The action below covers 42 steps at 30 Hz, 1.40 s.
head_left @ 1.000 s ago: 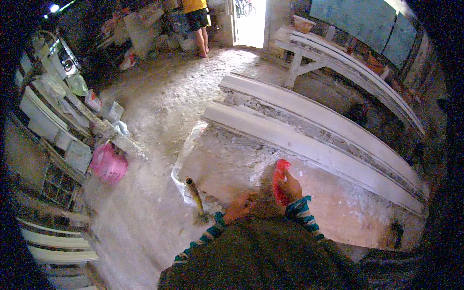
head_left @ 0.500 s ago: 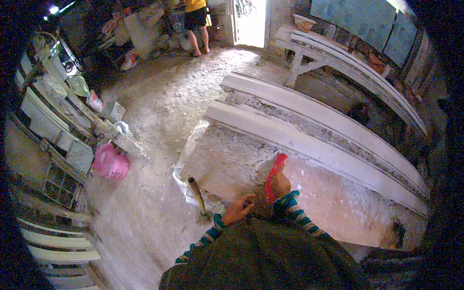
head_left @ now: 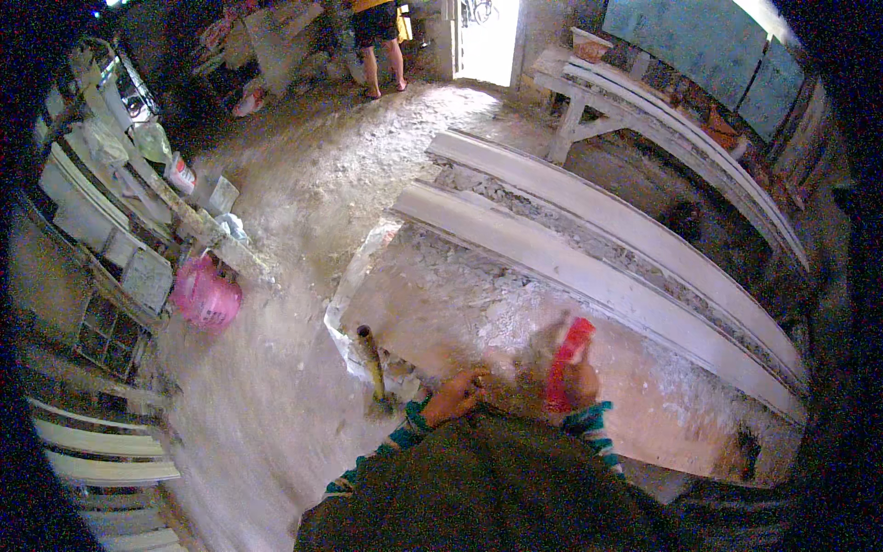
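Note:
My right hand (head_left: 579, 385) is closed around a long, flat red tool (head_left: 567, 361), smeared by motion. I cannot make out its exact kind. It is above the stained worktable top (head_left: 662, 396), to the right of my body. Close to the table's near edge, my left hand (head_left: 457, 396) has its fingers curled together. Whether anything is in them is hidden. Left of that hand, a yellowish hollow tube (head_left: 372, 359) stands upright at the table's corner. Beyond both hands, two long white moulding strips (head_left: 515, 232) lie across the far part of the table.
A pink bucket (head_left: 207, 294) stands on the floor to the left, near stacked boards (head_left: 106, 465). At the back right is a long white bench (head_left: 644, 97) with a pot (head_left: 589, 44). A person (head_left: 377, 41) in dark shorts stands near the bright doorway (head_left: 486, 46).
My right hand has moved right and slightly nearer with the red tool. My left hand stays about where it was, fingers curled. The view has shifted slightly.

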### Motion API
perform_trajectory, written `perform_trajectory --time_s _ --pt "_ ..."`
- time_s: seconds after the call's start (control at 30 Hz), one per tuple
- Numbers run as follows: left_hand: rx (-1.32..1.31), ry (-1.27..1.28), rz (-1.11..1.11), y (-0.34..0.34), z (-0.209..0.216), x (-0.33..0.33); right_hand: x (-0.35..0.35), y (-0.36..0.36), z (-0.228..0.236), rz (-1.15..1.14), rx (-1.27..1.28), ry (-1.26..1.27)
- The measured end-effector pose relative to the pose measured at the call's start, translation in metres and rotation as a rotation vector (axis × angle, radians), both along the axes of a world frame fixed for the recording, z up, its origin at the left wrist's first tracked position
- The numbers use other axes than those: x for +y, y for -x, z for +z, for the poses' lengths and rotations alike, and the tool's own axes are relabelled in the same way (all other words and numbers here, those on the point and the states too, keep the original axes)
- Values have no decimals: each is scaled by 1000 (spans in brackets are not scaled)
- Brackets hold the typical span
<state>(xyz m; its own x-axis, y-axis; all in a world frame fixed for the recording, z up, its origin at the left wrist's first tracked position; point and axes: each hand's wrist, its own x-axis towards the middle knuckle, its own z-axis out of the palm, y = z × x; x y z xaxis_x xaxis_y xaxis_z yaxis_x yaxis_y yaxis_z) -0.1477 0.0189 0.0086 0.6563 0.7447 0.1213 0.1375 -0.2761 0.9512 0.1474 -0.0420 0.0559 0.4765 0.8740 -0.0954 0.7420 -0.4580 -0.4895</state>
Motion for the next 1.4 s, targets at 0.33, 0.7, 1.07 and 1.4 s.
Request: perform_trajectory --time_s 0.33,0.7,1.07,1.4 --pt "89 162 90 33 17 -3 -16 25 14 -66 146 -38" --pt "210 -48 87 59 12 11 107 141 10 245 90 -132" --pt "-48 179 107 62 60 73 79 170 55 83 99 -165" --pt "-3 144 -101 46 32 70 63 173 48 31 330 -226"
